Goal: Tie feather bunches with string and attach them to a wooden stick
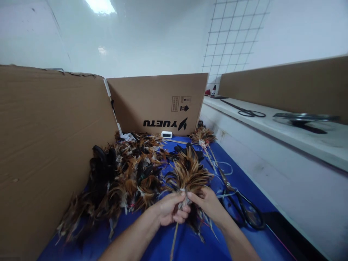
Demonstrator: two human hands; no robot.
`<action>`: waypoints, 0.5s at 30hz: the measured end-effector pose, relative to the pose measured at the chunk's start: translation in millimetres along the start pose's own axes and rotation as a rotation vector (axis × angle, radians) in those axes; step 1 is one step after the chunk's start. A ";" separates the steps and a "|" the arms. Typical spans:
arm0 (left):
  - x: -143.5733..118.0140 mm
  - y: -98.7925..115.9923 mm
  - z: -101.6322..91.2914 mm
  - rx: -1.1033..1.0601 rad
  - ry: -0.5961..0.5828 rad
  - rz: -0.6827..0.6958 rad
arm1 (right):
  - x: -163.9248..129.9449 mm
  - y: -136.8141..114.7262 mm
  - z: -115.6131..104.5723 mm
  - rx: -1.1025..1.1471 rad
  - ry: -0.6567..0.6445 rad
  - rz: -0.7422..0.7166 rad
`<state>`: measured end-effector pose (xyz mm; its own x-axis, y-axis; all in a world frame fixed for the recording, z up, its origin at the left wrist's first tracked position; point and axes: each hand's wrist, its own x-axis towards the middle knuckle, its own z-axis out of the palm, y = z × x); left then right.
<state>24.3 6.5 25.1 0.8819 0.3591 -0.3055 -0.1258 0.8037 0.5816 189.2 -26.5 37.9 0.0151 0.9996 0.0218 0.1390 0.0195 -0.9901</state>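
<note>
A half-bound feather duster (190, 170) with brown and black feathers fans out in front of me, away from my body. Its thin stick (174, 241) points down toward me. My left hand (171, 212) is closed around the pale bound base of the feathers, where the stick comes out. From the other side, my right hand (208, 204) pinches the same base, its thumb close to the left thumb. The fingers partly hide the binding. Large black-handled scissors (251, 212) lie just right of my right hand, beside pale string (224, 168).
Bundles of loose feathers (130, 165) cover the blue tabletop (157, 243) on the left. Cardboard panels (54, 130) wall the left and back. A small white device (166, 135) and another feather duster (202, 136) stand at the back. More scissors (250, 113) lie on the right ledge (282, 136).
</note>
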 end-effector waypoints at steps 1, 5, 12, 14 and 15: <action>-0.1 -0.2 0.7 0.011 0.005 0.000 | -0.1 -0.5 0.0 -0.008 0.000 0.004; -1.1 0.0 5.1 0.075 0.031 0.010 | -0.8 -2.5 0.2 -0.054 0.019 0.033; -1.8 -1.3 4.5 0.070 -0.004 0.029 | 2.2 8.6 0.0 -0.165 0.056 0.065; -1.4 -1.7 1.9 0.046 -0.026 0.032 | 1.4 9.7 -0.9 -0.223 0.074 0.055; -1.2 -1.8 0.8 0.037 -0.035 0.032 | 0.2 7.8 -1.0 -0.271 0.121 0.030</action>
<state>23.8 4.3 25.0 0.8932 0.3668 -0.2600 -0.1377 0.7737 0.6184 191.2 -26.2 30.4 0.1386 0.9900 0.0259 0.3954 -0.0313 -0.9180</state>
